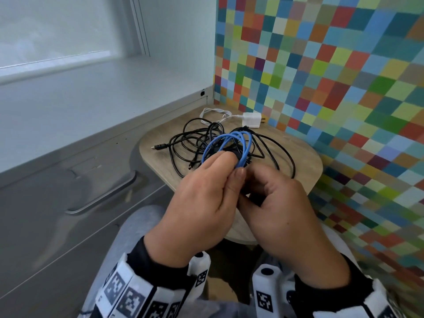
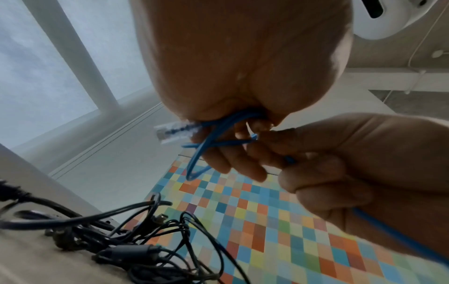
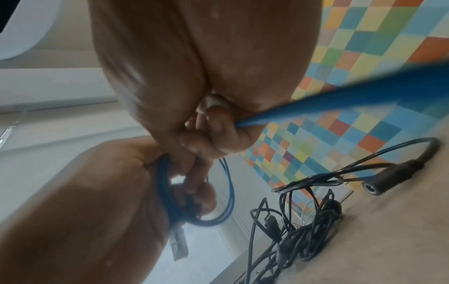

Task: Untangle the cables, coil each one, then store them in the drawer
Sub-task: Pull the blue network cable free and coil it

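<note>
Cables lying on the stool, drawer sitting to its left
Charger resting at the stool's far edge, behind the tangled cables; both hands hovering nearer, before them

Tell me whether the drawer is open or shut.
Shut: the grey drawer front sits flush, handle untouched; both hands hold the blue cable.

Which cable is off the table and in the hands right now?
The blue cable, looped and gripped by both hands. The black cables and the white charger cable lie on the table.
</note>
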Demonstrator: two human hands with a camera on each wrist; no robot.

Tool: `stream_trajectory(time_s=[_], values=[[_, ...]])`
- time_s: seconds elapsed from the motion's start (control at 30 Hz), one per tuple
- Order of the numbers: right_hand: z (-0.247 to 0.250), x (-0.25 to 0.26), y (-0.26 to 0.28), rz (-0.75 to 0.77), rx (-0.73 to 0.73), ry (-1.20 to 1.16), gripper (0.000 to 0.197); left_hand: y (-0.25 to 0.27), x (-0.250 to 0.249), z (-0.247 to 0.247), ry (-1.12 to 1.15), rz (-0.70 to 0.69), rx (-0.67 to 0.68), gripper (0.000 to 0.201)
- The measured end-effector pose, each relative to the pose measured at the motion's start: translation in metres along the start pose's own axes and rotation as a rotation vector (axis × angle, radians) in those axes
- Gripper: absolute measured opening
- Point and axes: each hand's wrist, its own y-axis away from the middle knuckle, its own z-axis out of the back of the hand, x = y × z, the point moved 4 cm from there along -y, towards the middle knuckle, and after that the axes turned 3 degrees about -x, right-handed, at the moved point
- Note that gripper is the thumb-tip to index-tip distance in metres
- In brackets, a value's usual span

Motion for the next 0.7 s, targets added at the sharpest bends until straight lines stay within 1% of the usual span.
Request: stream_trajectory(time_s=[0.07,0.1,0.2,0.3,0.37,0.4,0.43,0.47,0.57,0.63,0.7], values=[[0.003,-0.002,0.001,-0.060,-0.047,-0.045,0.017,0.000,0.002,-0.001,-0.052,-0.008,0.004,0.027],[0.002,-0.001,0.000,-0.086,-0.039,-0.063,0.018,0.000,0.003,-0.001,-0.063,-0.005,-0.006,0.027],[-0.001,0.003,0.000,-0.157,0.066,-0.074,0.017,0.001,0.008,0.004,0.027,0.054,-0.095,0.026],[0.009,0.000,0.001,-0.150,0.093,-0.043,0.008,-0.001,0.024,0.023,0.159,0.229,-0.245,0.031],[0.022,-0.003,0.001,-0.110,0.035,-0.053,0.009,-0.002,0.037,0.036,0.318,0.360,-0.320,0.035],[0.028,-0.004,0.001,-0.084,-0.009,-0.058,0.011,-0.003,0.042,0.040,0.409,0.410,-0.318,0.035],[0.032,-0.004,0.000,-0.051,-0.048,-0.058,0.012,-0.003,0.044,0.041,0.480,0.439,-0.286,0.035],[0.034,-0.001,0.000,-0.019,-0.078,-0.049,0.011,-0.003,0.043,0.039,0.513,0.446,-0.221,0.033],[0.034,0.006,-0.001,0.055,-0.134,0.056,0.003,0.000,0.035,0.027,0.454,0.399,0.039,0.031],[0.032,0.011,0.000,0.118,-0.129,0.149,0.004,0.003,0.030,0.019,0.388,0.386,0.170,0.032],[0.024,0.015,0.001,0.167,-0.081,0.245,0.004,0.004,0.025,0.012,0.370,0.375,0.240,0.032]])
